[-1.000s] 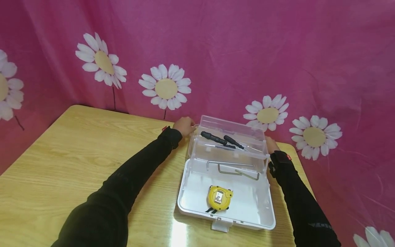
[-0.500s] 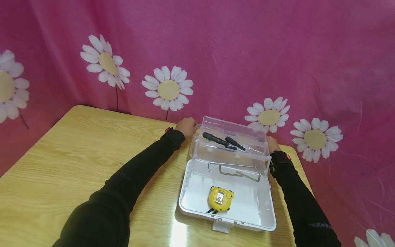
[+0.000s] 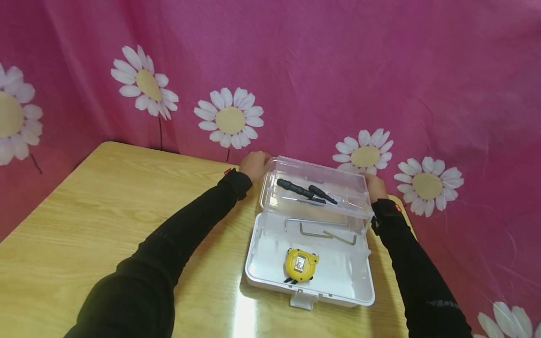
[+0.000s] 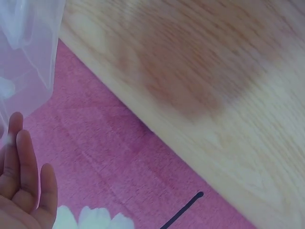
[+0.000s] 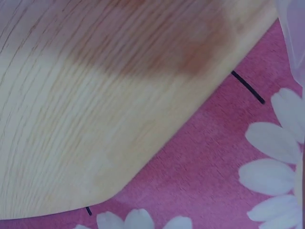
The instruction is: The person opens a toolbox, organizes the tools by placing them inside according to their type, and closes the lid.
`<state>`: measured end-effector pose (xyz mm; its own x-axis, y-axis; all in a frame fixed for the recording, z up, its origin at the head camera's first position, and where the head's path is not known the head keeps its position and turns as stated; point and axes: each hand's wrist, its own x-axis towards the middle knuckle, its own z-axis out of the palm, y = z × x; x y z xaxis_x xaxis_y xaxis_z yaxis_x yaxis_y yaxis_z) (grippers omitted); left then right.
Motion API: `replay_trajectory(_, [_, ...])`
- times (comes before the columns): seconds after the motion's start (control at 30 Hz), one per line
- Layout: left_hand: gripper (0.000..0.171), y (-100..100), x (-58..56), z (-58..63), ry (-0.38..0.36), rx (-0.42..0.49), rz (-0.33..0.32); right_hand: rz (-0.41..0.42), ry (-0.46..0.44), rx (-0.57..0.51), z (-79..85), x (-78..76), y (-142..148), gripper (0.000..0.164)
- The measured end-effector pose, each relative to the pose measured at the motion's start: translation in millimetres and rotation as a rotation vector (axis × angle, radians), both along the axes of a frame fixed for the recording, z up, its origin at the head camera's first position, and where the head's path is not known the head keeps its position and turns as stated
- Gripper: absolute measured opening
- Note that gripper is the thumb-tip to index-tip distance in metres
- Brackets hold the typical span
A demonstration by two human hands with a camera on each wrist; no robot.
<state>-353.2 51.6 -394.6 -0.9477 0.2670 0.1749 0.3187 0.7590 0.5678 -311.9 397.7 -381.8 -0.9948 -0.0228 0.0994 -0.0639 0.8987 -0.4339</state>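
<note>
A white toolbox (image 3: 310,291) stands with its clear lid (image 3: 265,193) tipped back. A clear raised tray (image 3: 338,176) holds black-handled screwdrivers (image 3: 294,188). In the box lie L-shaped hex keys (image 3: 314,234) and a yellow tape measure (image 3: 301,264). My left hand (image 3: 255,165) is at the lid's far left corner. The left wrist view shows its fingers (image 4: 27,162) nearly straight, fingertips right at the clear plastic (image 4: 28,102). My right hand (image 3: 375,188) is at the far right corner, its fingers hidden behind the plastic.
The wooden table (image 3: 127,211) extends left of the box, its far edge close to a pink daisy-printed curtain (image 3: 296,94). A white latch (image 3: 303,299) hangs down at the box's front.
Both hands have risen slightly, and the lid's far edge has come up with them. The box contents keep their places.
</note>
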Motion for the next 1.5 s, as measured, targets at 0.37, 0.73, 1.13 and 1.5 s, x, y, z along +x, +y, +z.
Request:
replay_trajectory(0.37, [0.029,-7,15.3,19.2,0.039,0.096,0.003,0.061,0.184,-0.074,10.1,11.4,6,0.028])
replay_trajectory(0.73, [0.030,-18,42.1,36.0,0.166,0.226,-0.029,0.040,0.412,-0.156,26.3,39.8,0,0.025])
replay_trajectory(1.13, [0.030,-25,89.6,42.9,0.346,0.340,-0.073,0.061,0.563,-0.316,34.1,89.3,-7,0.025])
replay_trajectory(1.5, [0.025,-35,121.8,37.3,0.509,0.347,-0.158,0.083,0.411,-0.343,43.3,134.4,-6,0.036])
